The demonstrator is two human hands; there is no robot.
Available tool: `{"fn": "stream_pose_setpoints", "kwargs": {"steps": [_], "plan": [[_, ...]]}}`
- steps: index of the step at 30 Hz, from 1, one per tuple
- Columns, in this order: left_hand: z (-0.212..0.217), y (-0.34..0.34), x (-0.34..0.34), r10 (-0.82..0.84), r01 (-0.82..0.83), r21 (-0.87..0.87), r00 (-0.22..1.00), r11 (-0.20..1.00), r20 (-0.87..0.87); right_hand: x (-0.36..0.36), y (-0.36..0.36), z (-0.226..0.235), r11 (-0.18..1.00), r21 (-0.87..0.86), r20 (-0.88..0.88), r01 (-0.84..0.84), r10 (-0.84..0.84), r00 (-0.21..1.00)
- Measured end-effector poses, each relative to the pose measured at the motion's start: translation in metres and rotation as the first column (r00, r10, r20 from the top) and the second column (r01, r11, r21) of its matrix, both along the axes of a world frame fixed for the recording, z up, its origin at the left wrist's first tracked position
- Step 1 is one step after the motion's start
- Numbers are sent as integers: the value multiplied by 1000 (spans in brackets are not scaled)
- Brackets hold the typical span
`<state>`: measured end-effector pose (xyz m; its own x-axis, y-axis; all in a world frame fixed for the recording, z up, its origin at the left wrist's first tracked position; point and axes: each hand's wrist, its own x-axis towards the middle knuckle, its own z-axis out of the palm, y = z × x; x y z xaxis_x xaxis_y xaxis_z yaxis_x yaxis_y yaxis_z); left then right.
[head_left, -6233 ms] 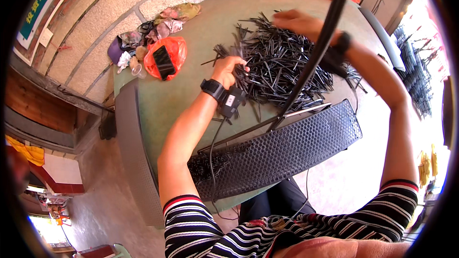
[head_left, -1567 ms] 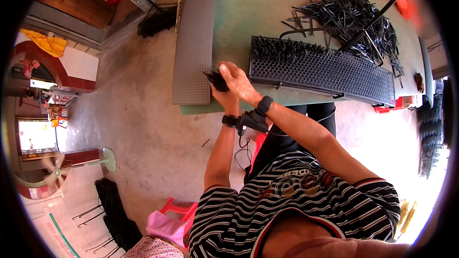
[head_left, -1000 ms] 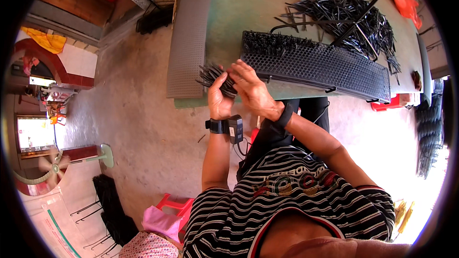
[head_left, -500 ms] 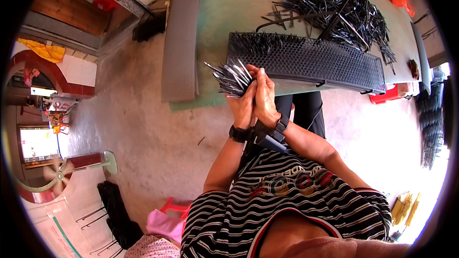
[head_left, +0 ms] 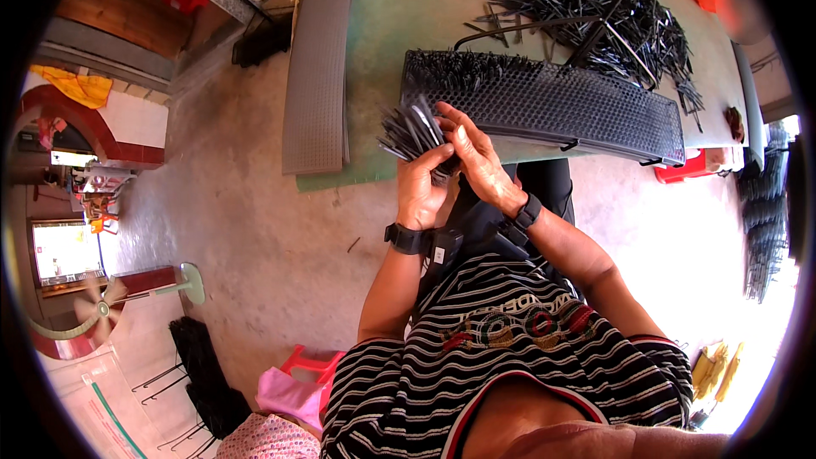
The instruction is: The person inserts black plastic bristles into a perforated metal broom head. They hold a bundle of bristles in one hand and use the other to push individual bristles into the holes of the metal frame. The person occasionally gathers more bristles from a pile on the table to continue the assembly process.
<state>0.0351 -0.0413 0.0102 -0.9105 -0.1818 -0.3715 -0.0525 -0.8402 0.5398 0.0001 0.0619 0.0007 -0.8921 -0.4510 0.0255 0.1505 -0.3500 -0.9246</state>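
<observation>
My left hand (head_left: 422,193) is closed around a bundle of thin, dark, shiny strips (head_left: 410,133), which fan out toward the upper left. Right beside it, my right hand (head_left: 486,168) has its fingers stretched and slightly apart, their tips at the bundle's right side. Just beyond both hands lies a long black perforated panel (head_left: 586,112) on a dark metal frame; strips of the same sort stand in rows at its left end. Behind the panel is a large loose heap of black strips (head_left: 603,21) on the green table (head_left: 374,76).
A long grey dotted sheet (head_left: 319,76) lies along the table's left end. Thin black rods (head_left: 586,51) rise behind the panel. A red stool (head_left: 680,172) stands under the table's right side. A fan (head_left: 104,309) is at the far left, a pink stool (head_left: 310,365) near my left arm.
My hands have moved slightly apart; the right one has opened from around the bundle and shifted right. The strips have been turned and drawn closer together.
</observation>
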Motion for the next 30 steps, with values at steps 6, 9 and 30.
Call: {"fn": "stream_pose_setpoints", "kwargs": {"steps": [6,9,30], "plan": [[3,-2,20,-432,432,-53,902,900,2,-53,38,11,962,123,225,-245,213,951],[-2,-3,26,-579,579,-32,815,814,15,-70,47,29,899,229,144,-374,349,926],[-11,-3,21,-655,656,9,753,755,53,-74,40,38,796,599,-364,-85,365,857]]}}
